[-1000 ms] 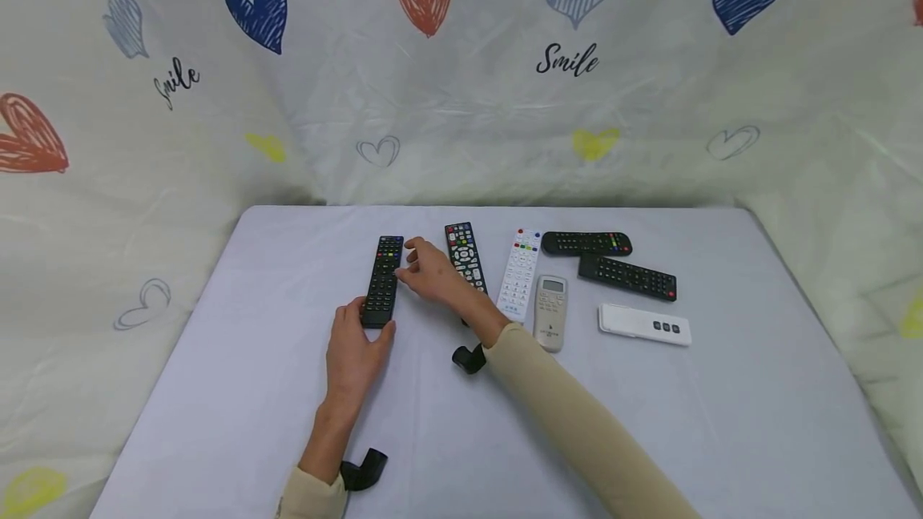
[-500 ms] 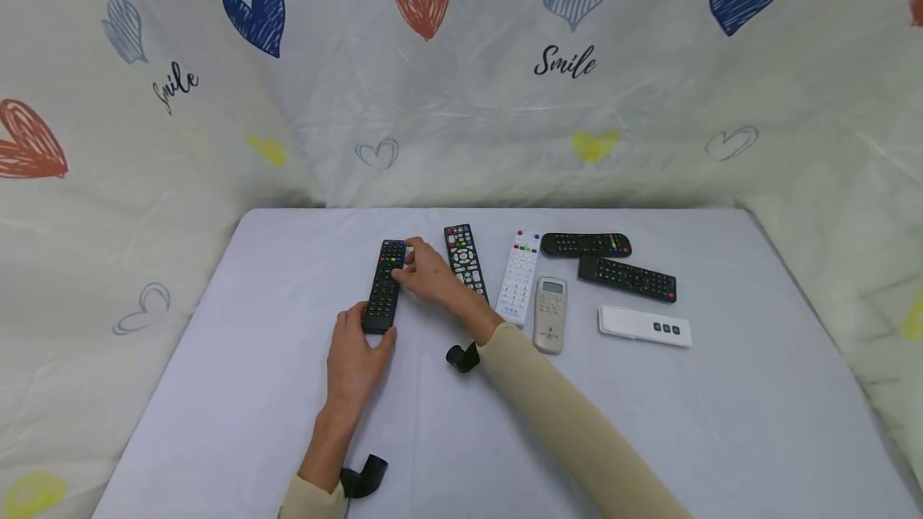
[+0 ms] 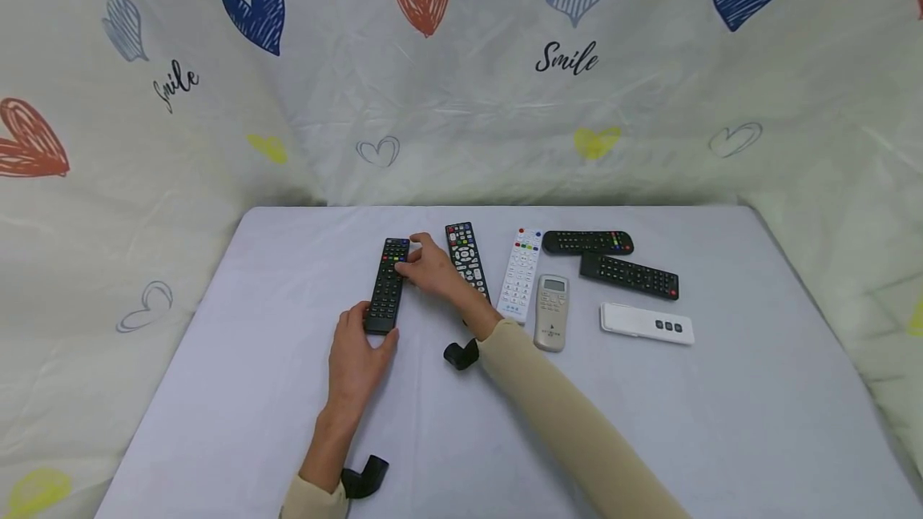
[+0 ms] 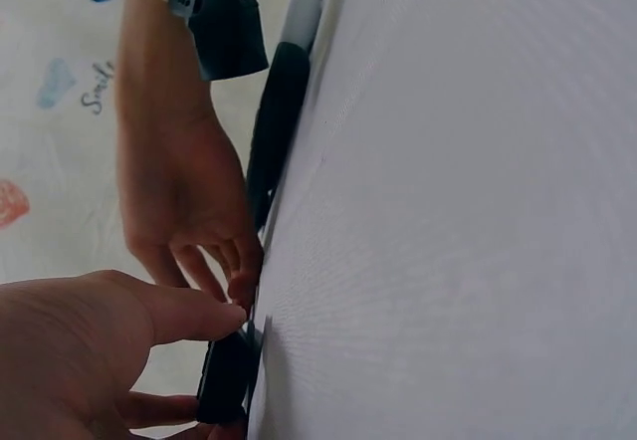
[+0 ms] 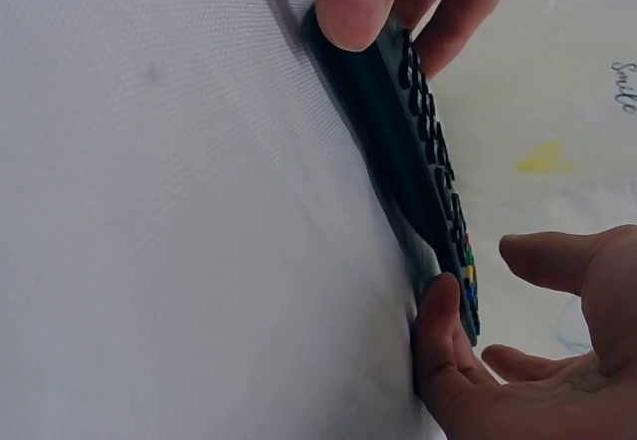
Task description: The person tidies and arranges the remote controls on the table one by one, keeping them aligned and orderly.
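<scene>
A long black remote control [image 3: 387,288] with rows of buttons lies on the white cloth. My left hand [image 3: 358,360] grips its near end, thumb on one side and fingers on the other. Beside the far end is my right hand [image 3: 435,272]. In the right wrist view the right hand's fingers [image 5: 441,306] touch the remote's edge, while its thumb stands apart from it. The left wrist view shows the remote's dark end [image 4: 225,380] between the left thumb and fingers. A second black remote [image 3: 465,251] is partly hidden behind my right wrist.
To the right lie a white remote [image 3: 519,275], a beige remote with a small screen [image 3: 551,315], a rounded black remote [image 3: 577,243], another black remote [image 3: 627,276] touching it, and a white slim remote [image 3: 646,323]. A heart-printed curtain [image 3: 461,102] hangs behind the table.
The black remote has shifted slightly to the right, with the left hand still at its near end. The right hand's fingers have come against its far part. The other remotes stay put.
</scene>
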`<state>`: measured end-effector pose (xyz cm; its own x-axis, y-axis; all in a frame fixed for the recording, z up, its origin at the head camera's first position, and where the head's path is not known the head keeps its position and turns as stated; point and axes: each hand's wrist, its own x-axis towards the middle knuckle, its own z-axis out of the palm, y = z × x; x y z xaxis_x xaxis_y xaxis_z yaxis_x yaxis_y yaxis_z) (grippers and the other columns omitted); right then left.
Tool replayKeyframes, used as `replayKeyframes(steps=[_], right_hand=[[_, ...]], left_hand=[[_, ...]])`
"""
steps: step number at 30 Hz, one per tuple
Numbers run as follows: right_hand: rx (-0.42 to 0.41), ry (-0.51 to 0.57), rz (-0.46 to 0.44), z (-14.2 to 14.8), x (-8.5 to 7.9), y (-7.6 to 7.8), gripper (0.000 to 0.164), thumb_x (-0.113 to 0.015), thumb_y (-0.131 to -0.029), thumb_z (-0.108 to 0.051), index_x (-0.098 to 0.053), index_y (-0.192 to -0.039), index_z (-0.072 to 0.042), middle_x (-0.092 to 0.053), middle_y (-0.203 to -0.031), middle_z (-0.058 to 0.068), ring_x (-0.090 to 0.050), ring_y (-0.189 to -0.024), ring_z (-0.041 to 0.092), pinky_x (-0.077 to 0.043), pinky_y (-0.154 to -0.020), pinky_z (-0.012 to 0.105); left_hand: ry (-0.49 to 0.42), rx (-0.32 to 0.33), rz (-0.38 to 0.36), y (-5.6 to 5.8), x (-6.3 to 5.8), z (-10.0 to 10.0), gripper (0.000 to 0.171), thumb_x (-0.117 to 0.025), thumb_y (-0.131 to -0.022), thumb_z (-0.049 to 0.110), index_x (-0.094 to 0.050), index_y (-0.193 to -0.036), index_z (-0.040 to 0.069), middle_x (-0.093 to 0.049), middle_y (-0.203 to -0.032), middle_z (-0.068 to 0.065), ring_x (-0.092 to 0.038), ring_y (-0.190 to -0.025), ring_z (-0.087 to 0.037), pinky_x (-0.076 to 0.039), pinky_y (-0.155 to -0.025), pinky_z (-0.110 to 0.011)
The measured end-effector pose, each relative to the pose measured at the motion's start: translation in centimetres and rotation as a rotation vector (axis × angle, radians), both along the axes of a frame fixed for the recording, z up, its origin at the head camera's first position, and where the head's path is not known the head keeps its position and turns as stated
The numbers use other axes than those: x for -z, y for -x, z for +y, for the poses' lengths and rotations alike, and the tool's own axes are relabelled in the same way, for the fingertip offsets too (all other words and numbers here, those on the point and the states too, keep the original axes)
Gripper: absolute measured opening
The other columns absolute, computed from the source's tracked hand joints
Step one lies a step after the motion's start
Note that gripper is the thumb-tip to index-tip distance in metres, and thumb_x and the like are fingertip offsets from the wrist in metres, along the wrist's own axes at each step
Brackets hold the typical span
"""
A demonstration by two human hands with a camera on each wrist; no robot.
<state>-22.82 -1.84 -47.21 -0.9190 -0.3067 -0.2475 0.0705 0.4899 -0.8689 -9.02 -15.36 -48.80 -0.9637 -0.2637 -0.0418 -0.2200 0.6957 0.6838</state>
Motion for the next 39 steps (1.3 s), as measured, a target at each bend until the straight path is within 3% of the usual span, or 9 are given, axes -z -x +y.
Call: replayKeyframes(steps=[12,15,19,23,32,39], right_hand=[[0.003,0.017,0.010,-0.1,0.4,0.3,0.073,-0.071,-0.099,-0.016,-0.033,-0.161,-0.010,-0.069,-0.116,0.017,-0.067,-0.080,0.018,-0.051,-0.068,0.024],[0.003,0.042,0.007,-0.1,0.5,0.2,0.075,-0.073,-0.097,-0.012,-0.034,-0.161,-0.010,-0.068,-0.113,0.017,-0.069,-0.078,0.018,-0.050,-0.068,0.024],[0.019,0.090,-0.002,0.0,0.5,0.1,0.075,-0.074,-0.095,-0.010,-0.036,-0.160,-0.010,-0.067,-0.110,0.015,-0.069,-0.076,0.017,-0.051,-0.068,0.024],[0.018,0.136,0.012,0.0,0.5,-0.1,0.075,-0.074,-0.094,-0.008,-0.036,-0.159,-0.007,-0.066,-0.107,0.015,-0.070,-0.077,0.019,-0.054,-0.068,0.025],[0.005,0.164,0.037,0.1,0.8,-0.4,0.074,-0.075,-0.094,-0.007,-0.037,-0.158,-0.008,-0.066,-0.108,0.016,-0.069,-0.078,0.018,-0.054,-0.068,0.025],[0.003,0.166,0.056,-0.2,0.8,-0.7,0.074,-0.075,-0.094,-0.007,-0.038,-0.158,-0.007,-0.066,-0.108,0.017,-0.070,-0.081,0.020,-0.056,-0.069,0.025]], left_hand=[[-0.031,0.010,0.022,-0.2,0.1,0.0,0.071,-0.082,-0.088,0.017,-0.048,-0.147,-0.002,-0.059,-0.131,-0.022,-0.059,-0.117,-0.034,-0.051,-0.104,-0.050],[-0.040,0.008,0.019,-0.3,0.1,0.1,0.074,-0.082,-0.088,0.015,-0.046,-0.150,-0.001,-0.058,-0.130,-0.022,-0.059,-0.104,-0.030,-0.053,-0.089,-0.042],[-0.062,0.006,0.019,-0.3,0.0,0.1,0.073,-0.081,-0.088,0.013,-0.047,-0.151,0.001,-0.057,-0.129,-0.020,-0.057,-0.090,-0.023,-0.047,-0.075,-0.028],[-0.078,0.008,0.042,-0.4,0.1,0.1,0.072,-0.082,-0.087,0.011,-0.048,-0.150,0.002,-0.058,-0.128,-0.019,-0.059,-0.092,-0.022,-0.049,-0.077,-0.024],[-0.094,0.008,0.056,-0.7,0.1,-0.1,0.074,-0.083,-0.086,0.010,-0.047,-0.151,0.000,-0.056,-0.130,-0.019,-0.061,-0.108,-0.026,-0.058,-0.089,-0.037],[-0.090,-0.004,0.060,-1.0,0.0,-0.3,0.074,-0.084,-0.085,0.009,-0.048,-0.150,0.000,-0.054,-0.131,-0.019,-0.062,-0.109,-0.027,-0.058,-0.088,-0.037]])
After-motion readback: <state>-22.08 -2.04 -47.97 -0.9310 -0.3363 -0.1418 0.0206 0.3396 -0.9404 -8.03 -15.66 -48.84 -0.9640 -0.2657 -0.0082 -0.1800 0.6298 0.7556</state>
